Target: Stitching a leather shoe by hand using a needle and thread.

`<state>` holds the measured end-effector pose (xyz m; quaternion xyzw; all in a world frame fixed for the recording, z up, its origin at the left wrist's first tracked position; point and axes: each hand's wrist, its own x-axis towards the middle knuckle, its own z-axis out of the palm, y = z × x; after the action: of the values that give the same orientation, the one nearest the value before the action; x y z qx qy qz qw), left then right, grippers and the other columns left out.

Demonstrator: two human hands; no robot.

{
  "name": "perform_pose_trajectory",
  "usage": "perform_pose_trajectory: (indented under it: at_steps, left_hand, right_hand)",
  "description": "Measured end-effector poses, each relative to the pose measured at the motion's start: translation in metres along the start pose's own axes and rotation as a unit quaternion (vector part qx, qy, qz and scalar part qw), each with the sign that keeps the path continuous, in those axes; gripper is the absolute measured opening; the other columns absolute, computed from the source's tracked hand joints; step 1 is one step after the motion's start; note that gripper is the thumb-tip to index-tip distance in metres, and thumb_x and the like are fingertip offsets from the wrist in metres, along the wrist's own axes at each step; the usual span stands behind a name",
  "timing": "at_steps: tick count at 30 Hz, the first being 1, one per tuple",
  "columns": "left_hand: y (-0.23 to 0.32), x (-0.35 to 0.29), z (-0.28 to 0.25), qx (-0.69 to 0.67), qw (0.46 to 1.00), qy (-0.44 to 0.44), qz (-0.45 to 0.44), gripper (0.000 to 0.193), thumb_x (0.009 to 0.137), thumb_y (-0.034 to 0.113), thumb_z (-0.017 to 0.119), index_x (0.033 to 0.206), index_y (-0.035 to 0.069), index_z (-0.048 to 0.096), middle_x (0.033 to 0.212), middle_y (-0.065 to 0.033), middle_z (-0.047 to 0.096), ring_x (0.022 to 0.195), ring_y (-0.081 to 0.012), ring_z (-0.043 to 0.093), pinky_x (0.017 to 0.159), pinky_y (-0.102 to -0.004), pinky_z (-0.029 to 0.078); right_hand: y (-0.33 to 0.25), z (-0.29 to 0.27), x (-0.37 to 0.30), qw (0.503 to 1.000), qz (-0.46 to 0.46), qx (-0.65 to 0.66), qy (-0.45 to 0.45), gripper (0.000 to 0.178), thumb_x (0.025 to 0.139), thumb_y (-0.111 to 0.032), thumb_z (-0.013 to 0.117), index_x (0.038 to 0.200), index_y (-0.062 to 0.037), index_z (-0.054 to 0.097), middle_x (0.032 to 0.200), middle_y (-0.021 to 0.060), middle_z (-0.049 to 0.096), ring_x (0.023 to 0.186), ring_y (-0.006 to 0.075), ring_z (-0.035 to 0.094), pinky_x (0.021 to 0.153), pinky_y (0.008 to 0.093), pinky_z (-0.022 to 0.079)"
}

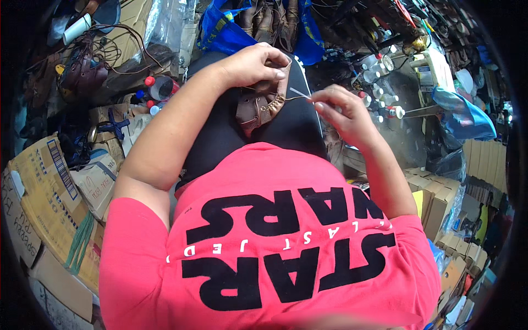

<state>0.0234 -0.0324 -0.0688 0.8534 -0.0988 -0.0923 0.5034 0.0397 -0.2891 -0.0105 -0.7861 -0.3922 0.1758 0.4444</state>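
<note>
A brown leather shoe upper [254,111] with lace eyelets rests on my lap, its edge gathered in pleats. My left hand [257,67] is closed on the tan rim of this upper at its far end, thumb and fingers pinching it. To the right, my right hand [342,111] pinches a thin whitish strip [300,93] that points toward the upper; its exact kind is hard to make out. A light thread [293,99] runs from the pleated edge to my right fingertips. Dark trousers [209,121] lie beneath the work.
Beyond my knees a blue bag [217,33] holds several brown leather pieces [269,22]. Small bottles [385,99] crowd the right side, near a white container [437,69]. Cardboard boxes [49,170] are stacked on the left. Red-capped bottles [159,85] stand beside my left forearm.
</note>
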Motion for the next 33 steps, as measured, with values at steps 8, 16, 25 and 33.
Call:
perform_pose_trajectory:
  at_steps: [8, 16, 25, 33]
  left_hand:
    - [0.012, -0.001, -0.01, -0.08, 0.993, -0.078, -0.03, 0.025, 0.078, 0.01, 0.068, 0.1, 0.003, 0.062, 0.095, -0.0038, 0.061, 0.089, -0.0141, 0.057, 0.086, -0.0279, 0.046]
    - [0.018, -0.005, -0.017, -0.077, 0.985, -0.145, -0.054, 0.031, 0.08, 0.006, 0.065, 0.111, 0.002, 0.063, 0.098, -0.0045, 0.066, 0.092, -0.0117, 0.06, 0.088, -0.027, 0.047]
    - [0.015, 0.003, -0.014, -0.069, 0.986, -0.15, -0.039, 0.031, 0.08, 0.005, 0.065, 0.11, 0.002, 0.061, 0.097, -0.0044, 0.066, 0.092, -0.0118, 0.06, 0.087, -0.0273, 0.047]
    - [0.011, 0.009, -0.015, -0.047, 0.985, -0.166, -0.004, 0.036, 0.074, 0.006, 0.072, 0.108, 0.004, 0.061, 0.102, -0.0027, 0.061, 0.098, -0.0134, 0.056, 0.09, -0.0294, 0.044]
  right_hand:
    - [0.002, 0.01, 0.016, 0.991, 0.047, -0.108, -0.061, 0.022, 0.081, -0.005, 0.064, 0.102, -0.01, 0.071, 0.076, 0.0087, 0.052, 0.069, 0.0197, 0.056, 0.062, 0.0305, 0.046]
    - [-0.001, 0.009, 0.02, 0.986, 0.048, -0.14, -0.074, 0.024, 0.077, -0.006, 0.062, 0.099, -0.0085, 0.071, 0.079, 0.0116, 0.055, 0.072, 0.0266, 0.059, 0.065, 0.0347, 0.048]
    - [0.016, 0.02, 0.026, 0.995, 0.016, -0.074, -0.059, 0.026, 0.076, -0.004, 0.063, 0.099, -0.0091, 0.071, 0.082, 0.0115, 0.059, 0.075, 0.026, 0.061, 0.069, 0.0339, 0.049]
    - [0.058, 0.01, 0.036, 0.983, 0.086, 0.057, -0.153, 0.023, 0.086, 0.0, 0.06, 0.104, -0.0095, 0.07, 0.092, 0.0002, 0.054, 0.088, 0.0109, 0.052, 0.083, 0.0225, 0.042]
